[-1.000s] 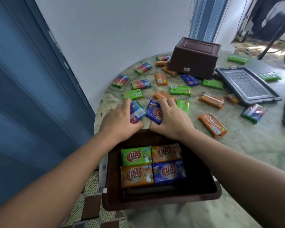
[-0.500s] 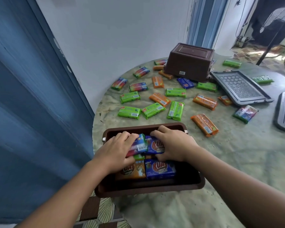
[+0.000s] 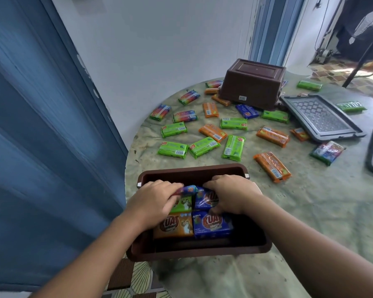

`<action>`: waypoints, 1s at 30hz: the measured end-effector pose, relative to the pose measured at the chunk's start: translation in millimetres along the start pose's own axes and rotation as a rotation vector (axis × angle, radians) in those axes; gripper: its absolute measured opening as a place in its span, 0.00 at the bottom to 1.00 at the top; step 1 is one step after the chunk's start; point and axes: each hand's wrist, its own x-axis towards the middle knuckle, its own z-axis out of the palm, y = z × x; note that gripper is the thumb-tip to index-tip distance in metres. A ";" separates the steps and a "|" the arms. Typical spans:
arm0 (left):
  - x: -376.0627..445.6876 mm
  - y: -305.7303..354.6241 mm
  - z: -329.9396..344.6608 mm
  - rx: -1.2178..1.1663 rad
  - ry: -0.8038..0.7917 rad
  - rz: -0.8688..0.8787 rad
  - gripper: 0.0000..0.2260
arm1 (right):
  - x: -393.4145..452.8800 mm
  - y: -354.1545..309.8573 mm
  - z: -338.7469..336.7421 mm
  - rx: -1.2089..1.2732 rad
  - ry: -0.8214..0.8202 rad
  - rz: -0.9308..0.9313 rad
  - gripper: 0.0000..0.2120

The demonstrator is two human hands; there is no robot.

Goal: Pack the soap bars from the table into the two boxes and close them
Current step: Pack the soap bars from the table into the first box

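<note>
Inside the open brown box [image 3: 192, 169] at the table's near edge, a rainbow-wrapped soap bar [image 3: 186, 189] was gripped by the left hand [image 3: 154, 200], and a blue soap bar [image 3: 206, 198] by the curled right hand [image 3: 230, 193]. More loose soap bars [image 3: 234, 146] were scattered mid-table.

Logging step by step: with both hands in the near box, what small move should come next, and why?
Probably lower and let go. The left hand holds a rainbow bar and the right hand a blue bar just above the bars already in the open box, so releasing them starts a second layer.
</note>
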 end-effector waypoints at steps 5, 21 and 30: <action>2.1 2.9 -4.4 -0.009 -0.020 -0.087 0.21 | 2.8 0.7 1.7 0.025 0.002 0.021 0.38; 2.8 0.9 0.4 0.245 -0.138 0.032 0.22 | 3.0 -2.3 0.8 0.014 -0.016 0.006 0.34; 2.1 4.2 -1.4 0.236 -0.143 0.010 0.20 | 4.2 -3.5 -1.7 0.009 -0.055 -0.034 0.33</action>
